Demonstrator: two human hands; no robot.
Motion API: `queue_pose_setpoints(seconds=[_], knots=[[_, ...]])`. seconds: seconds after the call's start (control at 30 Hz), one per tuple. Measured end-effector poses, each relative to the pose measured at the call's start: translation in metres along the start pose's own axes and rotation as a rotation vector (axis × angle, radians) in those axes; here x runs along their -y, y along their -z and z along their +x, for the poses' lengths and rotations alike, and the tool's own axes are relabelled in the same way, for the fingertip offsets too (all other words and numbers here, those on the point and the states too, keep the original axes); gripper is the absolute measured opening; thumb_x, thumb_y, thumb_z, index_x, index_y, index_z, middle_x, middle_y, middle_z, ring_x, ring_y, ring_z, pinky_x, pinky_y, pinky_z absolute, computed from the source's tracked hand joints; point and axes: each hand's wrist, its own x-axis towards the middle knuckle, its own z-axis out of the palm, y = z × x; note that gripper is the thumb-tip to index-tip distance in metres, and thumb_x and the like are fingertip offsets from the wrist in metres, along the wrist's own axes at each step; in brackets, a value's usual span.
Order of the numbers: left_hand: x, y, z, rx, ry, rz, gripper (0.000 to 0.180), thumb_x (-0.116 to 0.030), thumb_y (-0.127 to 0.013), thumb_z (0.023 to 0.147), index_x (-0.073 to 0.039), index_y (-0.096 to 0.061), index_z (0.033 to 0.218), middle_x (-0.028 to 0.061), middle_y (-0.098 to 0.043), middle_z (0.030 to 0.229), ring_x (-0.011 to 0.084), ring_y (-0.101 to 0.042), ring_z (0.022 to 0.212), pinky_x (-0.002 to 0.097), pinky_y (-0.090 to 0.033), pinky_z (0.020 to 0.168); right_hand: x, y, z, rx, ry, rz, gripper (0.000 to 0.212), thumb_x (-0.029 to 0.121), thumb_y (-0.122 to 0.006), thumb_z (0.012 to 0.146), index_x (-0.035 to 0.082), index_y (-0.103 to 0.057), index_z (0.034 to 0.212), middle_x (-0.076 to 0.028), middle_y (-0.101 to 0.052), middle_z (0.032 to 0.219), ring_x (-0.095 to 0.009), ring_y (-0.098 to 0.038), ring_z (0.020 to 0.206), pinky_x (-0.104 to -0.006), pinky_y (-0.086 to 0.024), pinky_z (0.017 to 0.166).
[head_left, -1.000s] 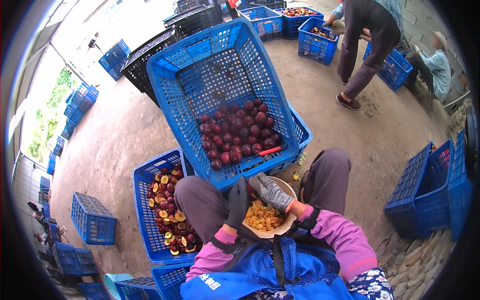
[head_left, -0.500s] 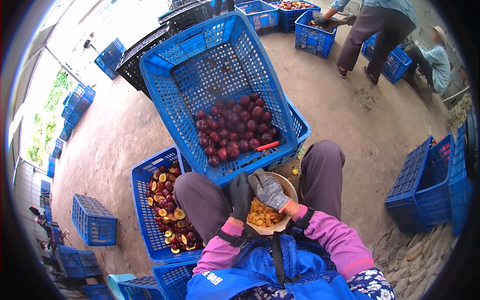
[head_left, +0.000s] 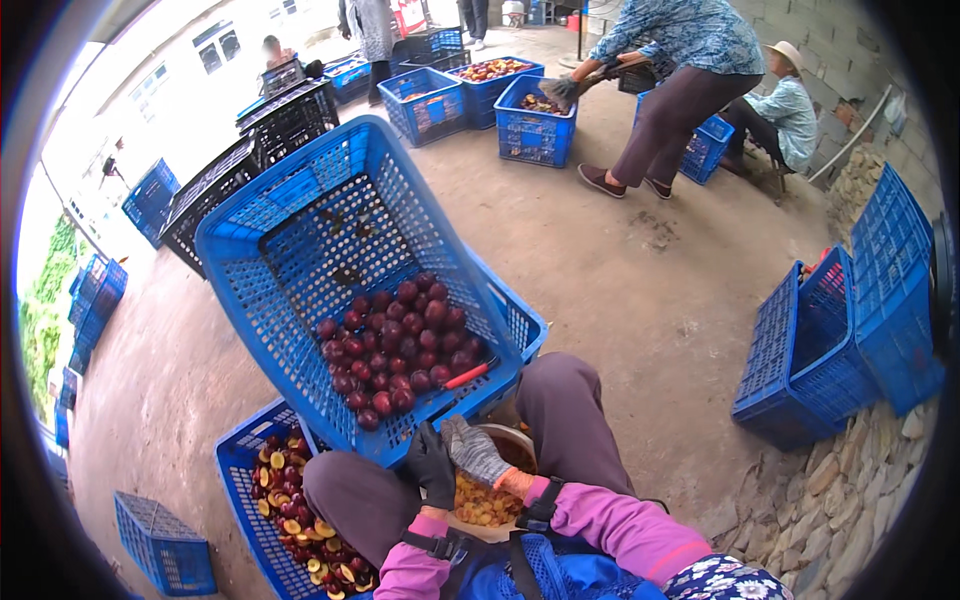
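My left hand (head_left: 432,466), in a black glove, and my right hand (head_left: 475,450), in a grey knit glove, meet between my knees at the near rim of a tilted blue crate (head_left: 245,225). The fingers of both are curled closed, and whatever they hold is hidden. Dark red plums (head_left: 400,340) lie in the crate's lower end, with a red-handled tool (head_left: 466,376) beside them. Under my hands is a bowl (head_left: 524,448) with yellow-orange fruit pieces (head_left: 485,502). Left of my knee, another blue crate (head_left: 232,470) holds halved plums (head_left: 300,515).
A person (head_left: 675,90) bends over a blue crate (head_left: 537,135) of fruit ahead. Another person (head_left: 782,115) sits behind at the right. Blue crates (head_left: 800,370) stand at the right by a stone edge (head_left: 840,490). Black crates (head_left: 210,195) stand beyond the tilted one.
The view has swung up and to the right, so the crates and my hands appear further left and lower. My hands stay together at the crate's rim.
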Motion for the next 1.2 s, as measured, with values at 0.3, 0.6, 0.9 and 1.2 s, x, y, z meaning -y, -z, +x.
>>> queue_pose_setpoints(seconds=[0.3, 0.6, 0.9, 1.2], knots=[[0.034, 0.023, 0.009, 0.044, -0.223, 0.583, 0.036, -0.026, -0.044, 0.092, -0.001, -0.053, 0.068, 0.0152, -0.052, 0.06, 0.0213, -0.042, 0.05, 0.0335, -0.034, 0.05, 0.005, 0.008, -0.005, 0.31, 0.073, -0.199, 0.029, 0.006, -0.036, 0.087, -0.004, -0.05, 0.11, -0.016, -0.054, 0.105, -0.028, -0.049, 0.104, -0.0312, -0.036, 0.095], [-0.003, 0.012, 0.007, 0.189, -0.491, 0.845, 0.028, -0.021, -0.052, 0.086, -0.004, -0.05, 0.064, 0.0152, -0.05, 0.061, 0.0325, -0.049, 0.054, 0.0381, -0.037, 0.049, 0.023, 0.014, 0.008, 0.321, -1.022, 1.644, 0.019, 0.032, -0.046, 0.088, 0.016, -0.056, 0.09, -0.001, -0.059, 0.08, -0.015, -0.055, 0.074, -0.0288, -0.045, 0.065], [-0.019, 0.008, 0.005, 0.284, -0.584, 0.681, 0.029, -0.016, -0.056, 0.085, -0.002, -0.047, 0.061, 0.0131, -0.041, 0.055, 0.025, -0.04, 0.046, 0.0341, -0.032, 0.046, 0.036, 0.047, 0.012, 0.404, -1.491, 1.529, 0.024, 0.042, -0.046, 0.085, 0.021, -0.049, 0.074, 0.006, -0.048, 0.056, -0.009, -0.045, 0.041, -0.0205, -0.034, 0.034], [0.01, 0.007, 0.01, 0.024, -0.028, 0.432, 0.03, -0.025, -0.05, 0.088, -0.002, -0.055, 0.07, 0.0112, -0.049, 0.057, 0.0104, -0.038, 0.051, 0.0298, -0.035, 0.05, 0.021, 0.025, -0.01, 0.166, 0.001, -0.22, 0.026, 0.013, -0.039, 0.086, 0.001, -0.053, 0.104, -0.017, -0.053, 0.098, -0.027, -0.052, 0.087, -0.0355, -0.041, 0.077]])
